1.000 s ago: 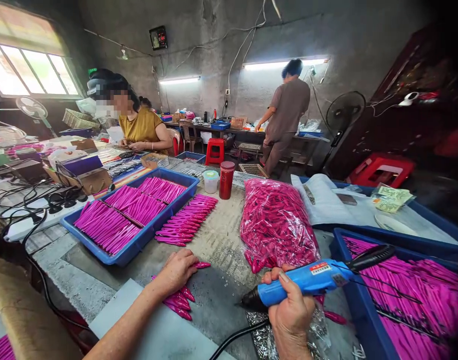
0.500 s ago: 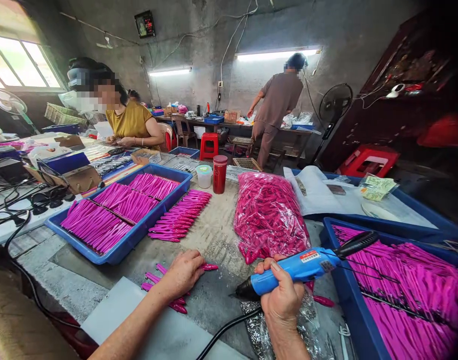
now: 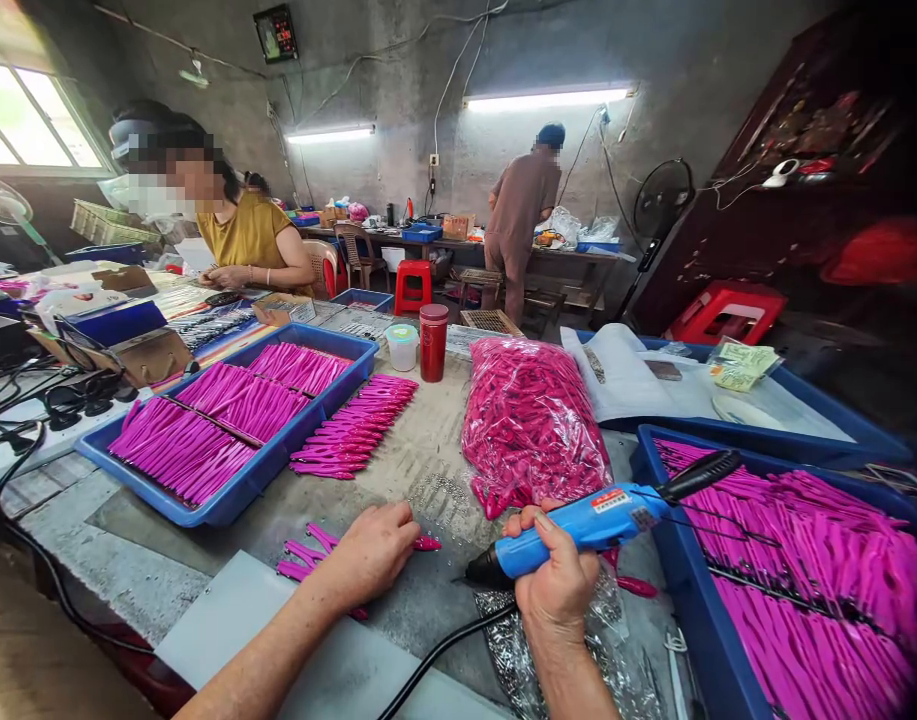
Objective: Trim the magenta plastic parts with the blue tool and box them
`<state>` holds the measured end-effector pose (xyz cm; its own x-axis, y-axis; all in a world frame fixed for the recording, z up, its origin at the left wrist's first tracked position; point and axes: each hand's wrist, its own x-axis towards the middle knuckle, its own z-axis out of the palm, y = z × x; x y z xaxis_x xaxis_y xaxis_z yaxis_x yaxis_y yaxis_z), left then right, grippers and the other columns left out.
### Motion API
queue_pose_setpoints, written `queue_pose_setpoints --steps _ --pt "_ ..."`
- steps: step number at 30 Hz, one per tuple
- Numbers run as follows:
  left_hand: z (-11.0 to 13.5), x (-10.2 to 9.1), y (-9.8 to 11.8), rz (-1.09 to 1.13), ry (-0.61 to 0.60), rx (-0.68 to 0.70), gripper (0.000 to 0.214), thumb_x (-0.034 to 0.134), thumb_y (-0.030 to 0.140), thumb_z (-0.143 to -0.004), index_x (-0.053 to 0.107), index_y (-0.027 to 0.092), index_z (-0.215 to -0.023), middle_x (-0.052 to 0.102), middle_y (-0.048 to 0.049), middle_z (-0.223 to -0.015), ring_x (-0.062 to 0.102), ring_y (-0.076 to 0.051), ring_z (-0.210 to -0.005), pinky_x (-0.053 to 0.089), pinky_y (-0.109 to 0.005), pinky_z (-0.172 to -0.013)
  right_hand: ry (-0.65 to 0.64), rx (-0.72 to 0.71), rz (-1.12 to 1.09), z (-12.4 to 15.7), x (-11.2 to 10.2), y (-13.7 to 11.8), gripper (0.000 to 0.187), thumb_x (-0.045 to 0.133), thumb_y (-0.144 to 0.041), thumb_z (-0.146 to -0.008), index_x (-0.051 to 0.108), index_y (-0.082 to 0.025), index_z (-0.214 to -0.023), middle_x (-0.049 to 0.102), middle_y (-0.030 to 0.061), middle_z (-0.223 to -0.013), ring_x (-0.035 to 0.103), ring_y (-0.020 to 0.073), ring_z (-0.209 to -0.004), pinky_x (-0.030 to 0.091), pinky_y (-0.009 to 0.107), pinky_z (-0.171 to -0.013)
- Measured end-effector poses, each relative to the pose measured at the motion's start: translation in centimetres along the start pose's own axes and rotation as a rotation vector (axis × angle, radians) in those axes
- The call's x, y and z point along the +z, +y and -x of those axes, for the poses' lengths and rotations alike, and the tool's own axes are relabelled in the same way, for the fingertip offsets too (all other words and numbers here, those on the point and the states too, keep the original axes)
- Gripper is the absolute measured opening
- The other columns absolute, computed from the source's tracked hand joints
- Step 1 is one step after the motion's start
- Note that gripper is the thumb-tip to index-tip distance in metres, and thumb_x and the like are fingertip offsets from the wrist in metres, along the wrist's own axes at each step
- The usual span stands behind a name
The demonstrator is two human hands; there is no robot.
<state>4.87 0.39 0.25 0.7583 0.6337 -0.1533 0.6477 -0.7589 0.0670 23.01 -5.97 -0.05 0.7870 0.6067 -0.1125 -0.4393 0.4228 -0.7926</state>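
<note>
While clamped in a full fist by the right hand (image 3: pixel 559 590), blue plastic electric screwdriver (image 3: pixel 578 525) found pointing its dark tip down and left toward the grey worktop (image 3: pixel 428 470), black cord trailing off below. Left hand (image 3: pixel 372 550) found resting palm-down, fingers closed on one slim magenta plastic pen part (image 3: pixel 426 543), its tip just short of the tool tip; a few loose magenta pieces (image 3: pixel 304 555) noted beneath and behind that hand. Clear plastic bag of pink parts (image 3: pixel 533 425) noted just beyond the tool. Blue plastic tray of magenta parts (image 3: pixel 233 425) observed far left, a row of magenta parts (image 3: pixel 357 425) lying beside it. Second blue tray (image 3: pixel 788 560) recorded at right. Red cylindrical flask (image 3: pixel 432 343) recorded upright farther back.
</note>
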Motion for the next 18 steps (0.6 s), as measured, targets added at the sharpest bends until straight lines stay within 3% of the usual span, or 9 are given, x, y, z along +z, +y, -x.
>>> queue_pose_setpoints --steps 8,18 --pt "0.60 -0.13 -0.03 0.084 -0.001 -0.018 0.014 0.045 0.016 -0.089 0.058 0.020 -0.085 0.060 -0.0034 -0.094 0.059 -0.017 -0.086 0.044 -0.027 -0.075 0.001 0.015 -0.004 -0.06 -0.12 0.00 0.041 0.072 -0.035 -0.050 0.050 -0.018 -0.080 0.053 -0.0040 -0.053 0.051 0.0148 -0.046 0.042 0.027 -0.048" --pt "0.64 -0.16 0.40 0.034 -0.031 -0.050 0.017 0.043 0.017 -0.091 0.060 0.020 -0.088 0.061 -0.0043 -0.094 0.059 -0.018 -0.089 0.046 -0.027 -0.075 0.015 0.019 -0.001 -0.04 0.14 -0.14 0.038 0.071 -0.034 -0.050 0.050 -0.018 -0.078 0.053 -0.0037 -0.052 0.051 0.0152 -0.045 0.041 0.028 -0.049"
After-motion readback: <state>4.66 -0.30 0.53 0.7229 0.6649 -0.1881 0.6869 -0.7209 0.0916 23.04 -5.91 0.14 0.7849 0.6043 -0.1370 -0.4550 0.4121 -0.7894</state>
